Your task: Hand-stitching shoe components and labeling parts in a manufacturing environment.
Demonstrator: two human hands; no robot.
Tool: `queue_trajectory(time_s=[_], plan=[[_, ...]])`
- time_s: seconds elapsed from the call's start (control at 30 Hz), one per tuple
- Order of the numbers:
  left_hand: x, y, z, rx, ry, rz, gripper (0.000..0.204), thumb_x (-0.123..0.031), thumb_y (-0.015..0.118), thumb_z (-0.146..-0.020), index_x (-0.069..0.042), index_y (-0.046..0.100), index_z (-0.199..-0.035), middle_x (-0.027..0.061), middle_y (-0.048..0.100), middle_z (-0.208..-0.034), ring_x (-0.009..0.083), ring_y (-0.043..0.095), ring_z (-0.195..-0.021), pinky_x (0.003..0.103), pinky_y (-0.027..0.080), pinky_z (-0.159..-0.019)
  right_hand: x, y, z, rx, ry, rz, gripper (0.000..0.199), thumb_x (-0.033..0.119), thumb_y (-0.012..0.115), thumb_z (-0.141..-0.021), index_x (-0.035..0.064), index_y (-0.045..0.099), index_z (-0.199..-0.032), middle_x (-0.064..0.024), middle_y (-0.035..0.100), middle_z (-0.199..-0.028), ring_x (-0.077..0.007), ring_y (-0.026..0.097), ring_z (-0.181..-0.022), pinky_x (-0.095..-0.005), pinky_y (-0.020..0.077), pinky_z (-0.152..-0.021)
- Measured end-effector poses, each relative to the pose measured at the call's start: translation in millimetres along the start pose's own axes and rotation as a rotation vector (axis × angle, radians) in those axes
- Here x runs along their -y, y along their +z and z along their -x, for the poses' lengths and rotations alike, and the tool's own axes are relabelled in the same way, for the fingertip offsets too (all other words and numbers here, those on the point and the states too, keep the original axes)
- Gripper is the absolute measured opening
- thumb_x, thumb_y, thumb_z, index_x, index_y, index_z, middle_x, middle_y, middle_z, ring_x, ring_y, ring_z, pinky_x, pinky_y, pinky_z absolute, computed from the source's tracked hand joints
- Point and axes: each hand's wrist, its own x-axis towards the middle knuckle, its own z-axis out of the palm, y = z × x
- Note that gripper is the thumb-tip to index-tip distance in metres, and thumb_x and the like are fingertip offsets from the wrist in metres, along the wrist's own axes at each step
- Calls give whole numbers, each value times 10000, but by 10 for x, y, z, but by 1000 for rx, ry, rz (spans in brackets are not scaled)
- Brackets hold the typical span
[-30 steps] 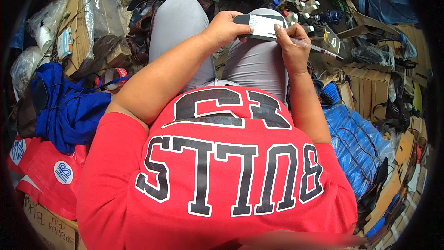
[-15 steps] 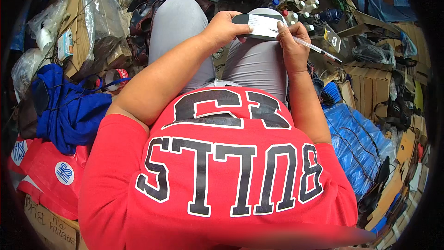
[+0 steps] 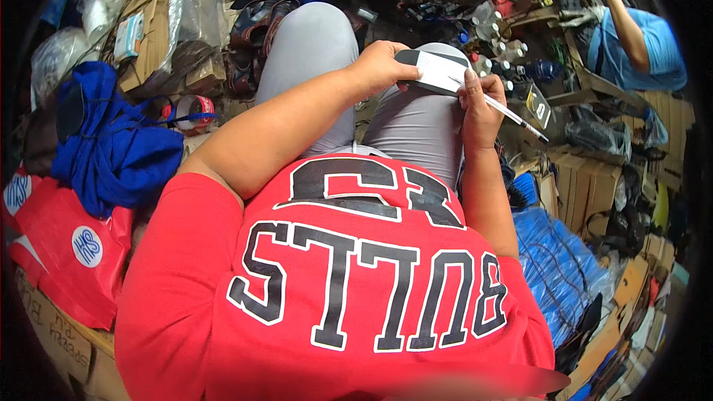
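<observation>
White slip (image 3: 441, 69) lies on a dark flat pad (image 3: 405, 58), over the seated person's right knee (image 3: 443, 50). From where I stand, the left hand (image 3: 382, 65) pinches the pad's left end, thumb on top; the right hand (image 3: 481, 108) is closed round a pen (image 3: 514, 113). Writing seems the step in hand; another stroke would call for a steady pad. Dark pad borders the slip at left, bottles (image 3: 512, 50) crowd beyond the right hand, and the lap leaves elbow room.

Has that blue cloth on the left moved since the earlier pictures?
No, neither way: the blue cloth keeps its place against the red bag; the whole view has shifted.
</observation>
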Motion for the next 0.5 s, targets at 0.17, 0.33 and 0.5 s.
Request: queue_trajectory(time_s=[0.17, 0.33, 0.5], plan=[[15, -58, 8, -57, 9, 2, 203, -147, 695, -727, -28, 651, -884, 30, 634, -749, 87, 557, -580, 210, 408, -515, 5, 86, -44, 51, -6, -30, 220, 180, 648, -849, 90, 488, -728, -10, 556, -614, -22, 421, -487, -161, 308, -448], [66, -125, 16, -137, 19, 27, 167, -78, 698, -685, 15, 642, -812, 65, 628, -734, 127, 588, -630, 267, 497, -549, -2, 179, -78, 86, -7, -53, 208, 171, 641, -852, 87, 487, -742, -16, 567, -637, -26, 423, -509, -160, 312, -467], [78, -198, 63, -168, 5, -10, 153, -72, 671, -725, -1, 642, -857, 47, 626, -758, 112, 571, -649, 245, 476, -558, -7, 282, -95, 125, -52, -45, 188, 146, 636, -852, 72, 491, -758, -10, 560, -653, -27, 414, -509, -165, 314, -471]])
